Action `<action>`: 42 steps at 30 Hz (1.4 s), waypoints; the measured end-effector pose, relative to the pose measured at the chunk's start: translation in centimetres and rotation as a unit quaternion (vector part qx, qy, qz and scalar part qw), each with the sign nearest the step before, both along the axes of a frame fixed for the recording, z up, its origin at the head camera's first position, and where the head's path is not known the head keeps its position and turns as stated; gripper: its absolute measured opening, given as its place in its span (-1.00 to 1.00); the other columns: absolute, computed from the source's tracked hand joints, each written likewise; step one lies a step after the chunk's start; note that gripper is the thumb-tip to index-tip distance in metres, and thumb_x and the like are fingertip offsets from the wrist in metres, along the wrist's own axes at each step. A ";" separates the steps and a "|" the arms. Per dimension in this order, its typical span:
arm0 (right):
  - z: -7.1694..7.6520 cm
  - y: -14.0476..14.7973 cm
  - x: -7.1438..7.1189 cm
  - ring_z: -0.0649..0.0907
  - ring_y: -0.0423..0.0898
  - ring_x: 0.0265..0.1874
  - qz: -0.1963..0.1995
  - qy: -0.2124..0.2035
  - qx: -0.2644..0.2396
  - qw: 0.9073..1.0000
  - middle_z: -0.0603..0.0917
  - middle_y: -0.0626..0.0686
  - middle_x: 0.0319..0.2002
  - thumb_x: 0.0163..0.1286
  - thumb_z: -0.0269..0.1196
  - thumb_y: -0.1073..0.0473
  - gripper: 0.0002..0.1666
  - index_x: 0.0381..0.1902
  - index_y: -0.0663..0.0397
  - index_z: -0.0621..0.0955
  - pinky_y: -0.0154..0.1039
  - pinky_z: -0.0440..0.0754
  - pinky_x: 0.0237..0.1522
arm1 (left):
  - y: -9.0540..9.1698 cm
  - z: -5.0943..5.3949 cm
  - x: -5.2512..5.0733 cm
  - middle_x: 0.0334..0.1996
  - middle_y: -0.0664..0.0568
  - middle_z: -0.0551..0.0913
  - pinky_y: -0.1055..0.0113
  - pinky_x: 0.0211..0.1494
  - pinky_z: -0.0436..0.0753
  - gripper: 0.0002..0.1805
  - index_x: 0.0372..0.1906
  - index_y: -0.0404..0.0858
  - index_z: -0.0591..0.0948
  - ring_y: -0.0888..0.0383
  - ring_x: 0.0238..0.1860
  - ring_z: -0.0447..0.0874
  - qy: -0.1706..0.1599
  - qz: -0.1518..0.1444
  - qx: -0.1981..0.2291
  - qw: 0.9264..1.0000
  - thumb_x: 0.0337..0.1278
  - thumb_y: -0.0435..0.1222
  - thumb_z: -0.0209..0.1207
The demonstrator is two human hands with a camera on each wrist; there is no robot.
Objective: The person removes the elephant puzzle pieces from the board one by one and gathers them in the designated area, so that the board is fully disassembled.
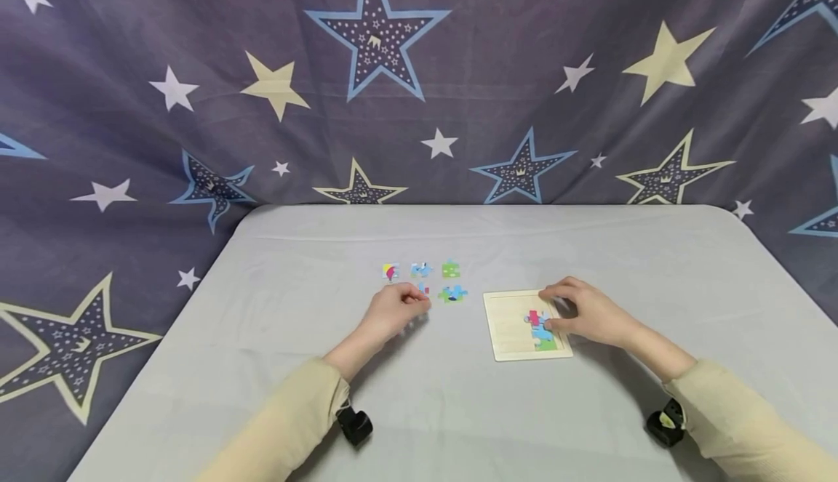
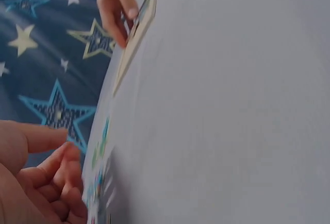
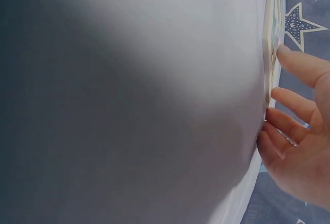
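Observation:
In the head view my left hand [image 1: 393, 311] hovers beside a partly hidden puzzle piece [image 1: 426, 290] with blue and red on it. Its thumb and forefinger tips come close together in the left wrist view, the other fingers loosely curled, and nothing shows between them. My right hand [image 1: 592, 313] rests at the right side of a pale wooden puzzle tray [image 1: 507, 322]. The thumb touches the joined puzzle pieces [image 1: 542, 333] inside, pink, blue and green, while the forefinger reaches the tray's upper right corner. In the right wrist view the fingers [image 3: 291, 102] touch the tray's edge.
Several loose pieces lie left of the tray: a yellow and red one [image 1: 390, 271], a blue one [image 1: 421, 270], a green one [image 1: 450, 270] and a blue-green one [image 1: 453, 294]. A grey cloth [image 1: 419, 409] covers the table; a star-patterned curtain [image 1: 458, 104] hangs behind.

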State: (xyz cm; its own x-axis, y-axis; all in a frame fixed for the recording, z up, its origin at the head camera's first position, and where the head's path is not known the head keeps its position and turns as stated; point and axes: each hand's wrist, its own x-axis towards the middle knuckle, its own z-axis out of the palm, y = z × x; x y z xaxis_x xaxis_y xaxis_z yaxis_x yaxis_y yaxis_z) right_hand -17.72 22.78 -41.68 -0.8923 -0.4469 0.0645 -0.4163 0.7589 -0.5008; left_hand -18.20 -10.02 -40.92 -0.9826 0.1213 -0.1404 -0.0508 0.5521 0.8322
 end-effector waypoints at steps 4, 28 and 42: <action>0.0 0.0 0.0 0.49 0.11 -0.01 0.000 0.002 0.002 1.000 0.51 0.13 -0.03 0.07 0.35 0.04 -0.40 0.04 0.20 0.53 0.09 0.40 0.03 | 2.3 0.0 0.2 -0.54 0.09 0.56 0.41 -0.55 0.43 -0.85 -0.30 -0.22 0.62 0.22 -0.60 0.44 -0.006 -0.056 -0.011 0.998 0.02 -0.25 0.21; -0.1 0.0 -0.1 0.43 0.15 0.07 -0.005 -0.031 0.002 0.999 0.46 0.16 0.04 -0.06 0.39 -0.17 -0.16 0.10 0.21 0.48 0.14 0.34 0.08 | 11.3 -0.9 -1.2 -0.54 0.20 0.52 0.51 -0.38 0.39 -0.92 -0.34 -0.13 0.62 0.32 -0.48 0.43 0.039 -0.178 -0.047 0.982 -0.01 -0.27 0.23; -0.4 0.1 0.0 0.43 0.13 0.07 0.003 -0.024 -0.002 1.000 0.45 0.15 0.05 -0.11 0.40 -0.23 -0.11 0.11 0.19 0.48 0.12 0.37 0.06 | 13.2 -1.6 -1.7 -0.51 0.22 0.56 0.56 -0.33 0.40 -0.84 -0.29 -0.16 0.64 0.37 -0.46 0.44 0.078 -0.193 -0.070 0.976 -0.06 -0.34 0.24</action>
